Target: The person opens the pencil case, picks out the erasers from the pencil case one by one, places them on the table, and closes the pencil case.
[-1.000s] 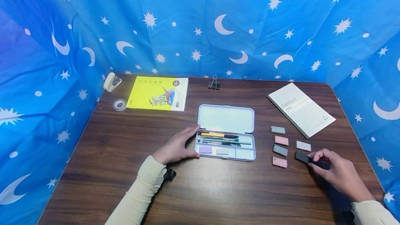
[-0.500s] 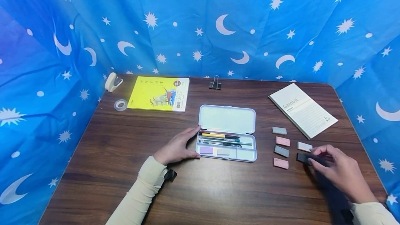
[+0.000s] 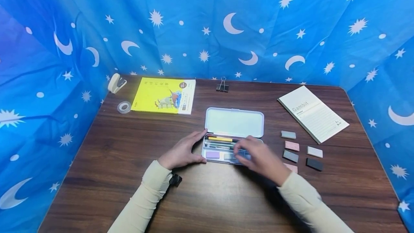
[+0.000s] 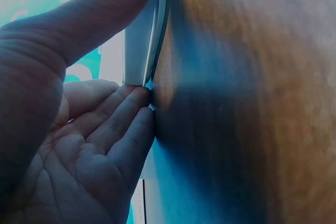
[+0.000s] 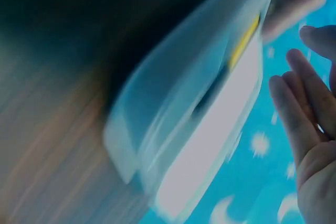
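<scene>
A white pencil case (image 3: 234, 123) lies on the table with its lid up. Its base holds several pens, including a yellow one (image 3: 220, 139), plus a purple eraser (image 3: 212, 155) and a pale eraser (image 3: 228, 156) in the front compartment. My left hand (image 3: 182, 152) holds the case's left end, thumb at the near corner and index finger at the far one. Over the right half of the case, my right hand (image 3: 262, 158) is slightly blurred and hides part of the pens. In the right wrist view its fingers (image 5: 294, 116) are extended, with nothing visible between them.
Right of the case lie several erasers: grey, pink, a white one (image 3: 314, 151) and a black one (image 3: 314, 164). A notebook (image 3: 313, 112) sits beyond them. Toward the back are a binder clip (image 3: 222, 87), a yellow book (image 3: 161, 96), a tape roll (image 3: 124, 107) and a stapler (image 3: 116, 83).
My right hand has left the black eraser at the right and moved left over the pencil case. The black eraser stays beside the white one. My left hand keeps its place.
</scene>
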{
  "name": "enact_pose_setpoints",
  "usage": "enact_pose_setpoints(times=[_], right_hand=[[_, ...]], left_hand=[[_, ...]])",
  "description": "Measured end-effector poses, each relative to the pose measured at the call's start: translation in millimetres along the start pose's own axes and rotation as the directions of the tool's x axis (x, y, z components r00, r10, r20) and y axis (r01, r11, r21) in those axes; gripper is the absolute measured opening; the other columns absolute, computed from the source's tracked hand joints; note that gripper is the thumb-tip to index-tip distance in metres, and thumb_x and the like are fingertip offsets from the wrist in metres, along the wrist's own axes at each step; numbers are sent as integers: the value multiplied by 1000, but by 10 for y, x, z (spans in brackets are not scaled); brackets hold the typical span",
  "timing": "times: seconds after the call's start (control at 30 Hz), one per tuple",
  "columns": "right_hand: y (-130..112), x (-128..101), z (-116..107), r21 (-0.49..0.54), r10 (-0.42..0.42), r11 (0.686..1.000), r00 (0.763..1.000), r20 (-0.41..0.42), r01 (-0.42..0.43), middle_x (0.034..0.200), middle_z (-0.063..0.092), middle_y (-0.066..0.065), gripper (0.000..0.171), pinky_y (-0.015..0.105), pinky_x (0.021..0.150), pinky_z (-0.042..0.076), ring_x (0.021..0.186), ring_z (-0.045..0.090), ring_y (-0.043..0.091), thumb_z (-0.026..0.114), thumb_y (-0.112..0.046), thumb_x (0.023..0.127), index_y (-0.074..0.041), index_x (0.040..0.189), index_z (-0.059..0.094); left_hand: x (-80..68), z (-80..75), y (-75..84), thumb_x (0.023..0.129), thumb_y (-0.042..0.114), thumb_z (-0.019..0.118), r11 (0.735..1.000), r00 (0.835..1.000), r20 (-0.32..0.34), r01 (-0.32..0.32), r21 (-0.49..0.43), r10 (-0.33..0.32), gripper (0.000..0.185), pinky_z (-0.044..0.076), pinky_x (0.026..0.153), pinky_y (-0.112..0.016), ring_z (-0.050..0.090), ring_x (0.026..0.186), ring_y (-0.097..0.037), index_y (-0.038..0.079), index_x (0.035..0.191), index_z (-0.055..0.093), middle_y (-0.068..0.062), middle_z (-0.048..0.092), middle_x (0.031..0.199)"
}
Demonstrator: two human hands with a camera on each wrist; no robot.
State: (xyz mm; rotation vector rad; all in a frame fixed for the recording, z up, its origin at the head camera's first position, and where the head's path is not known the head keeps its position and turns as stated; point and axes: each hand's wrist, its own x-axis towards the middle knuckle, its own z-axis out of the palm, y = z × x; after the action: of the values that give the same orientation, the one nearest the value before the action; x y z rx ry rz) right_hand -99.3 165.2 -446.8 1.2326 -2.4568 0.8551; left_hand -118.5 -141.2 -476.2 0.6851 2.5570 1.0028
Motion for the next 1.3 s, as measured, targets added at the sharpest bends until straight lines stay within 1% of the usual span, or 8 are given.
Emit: enact_pose_setpoints(times=[0.17, 0.43, 0.53, 0.8, 0.93, 1.03, 1.13, 1.3], right_hand=[[-89, 245, 297, -20, -14, 1000, 995, 102, 16, 87, 67, -2, 28, 34, 71, 58, 84, 63, 16, 89, -3, 81, -12, 91, 65], [-74, 303, 403, -28, 8, 1000, 986, 166, -3, 87, 69, -3, 24, 33, 74, 59, 85, 65, 17, 89, -4, 83, -11, 92, 67], [-88, 305, 422, -53, 25, 998, 986, 166, -16, 86, 69, -4, 23, 33, 72, 59, 84, 65, 17, 89, -4, 83, -11, 91, 68], [-154, 316, 496, -125, 37, 992, 993, 115, -22, 85, 68, -1, 25, 36, 69, 60, 86, 66, 21, 89, -1, 82, -11, 90, 67], [-141, 323, 523, -103, 42, 994, 993, 107, -31, 84, 66, -2, 27, 34, 70, 59, 84, 65, 19, 90, 1, 79, -11, 87, 67], [-109, 325, 528, -65, 64, 996, 990, 127, -56, 83, 66, -2, 31, 33, 70, 58, 82, 63, 17, 92, 3, 76, -12, 85, 66], [-81, 329, 514, -25, 104, 995, 983, 154, -101, 84, 67, -1, 32, 33, 72, 58, 82, 63, 17, 92, 2, 75, -13, 84, 65], [-70, 355, 442, 39, 199, 977, 960, 195, -211, 88, 67, -3, 30, 37, 76, 58, 84, 62, 14, 89, -1, 80, -16, 86, 64]], left_hand=[[19, 1, 6, 85, 25, 92, 1000, 1000, 4, -23, 1, 23, 104, 35, 123, -48, 42, 149, -33, 8, 167, 30, -17, 42, 163], [14, -2, 18, 84, 24, 92, 1000, 1000, 8, -12, -9, 12, 104, 34, 123, -48, 42, 149, -33, 8, 167, 30, -17, 42, 163], [8, -6, 11, 84, 24, 92, 1000, 1000, 6, -15, -3, 15, 104, 34, 124, -48, 42, 149, -34, 7, 166, 30, -17, 41, 163], [-10, -15, 6, 84, 25, 92, 1000, 1000, -2, -7, 12, 7, 105, 33, 124, -48, 41, 150, -34, 8, 167, 30, -17, 40, 164], [-12, -11, 10, 85, 25, 91, 1000, 1000, 2, -1, 7, 1, 104, 33, 124, -48, 40, 150, -33, 8, 167, 30, -17, 40, 164], [-11, -4, 9, 85, 25, 91, 1000, 1000, 9, 4, 2, -4, 104, 34, 124, -48, 41, 150, -33, 8, 167, 30, -17, 40, 164], [-9, 1, 7, 85, 25, 91, 1000, 1000, 9, 7, 0, -7, 104, 33, 124, -48, 41, 150, -33, 8, 167, 30, -17, 40, 164], [-9, -8, 21, 84, 24, 92, 1000, 1000, 9, 24, -2, -24, 104, 33, 124, -49, 41, 150, -34, 9, 167, 30, -17, 40, 165]])
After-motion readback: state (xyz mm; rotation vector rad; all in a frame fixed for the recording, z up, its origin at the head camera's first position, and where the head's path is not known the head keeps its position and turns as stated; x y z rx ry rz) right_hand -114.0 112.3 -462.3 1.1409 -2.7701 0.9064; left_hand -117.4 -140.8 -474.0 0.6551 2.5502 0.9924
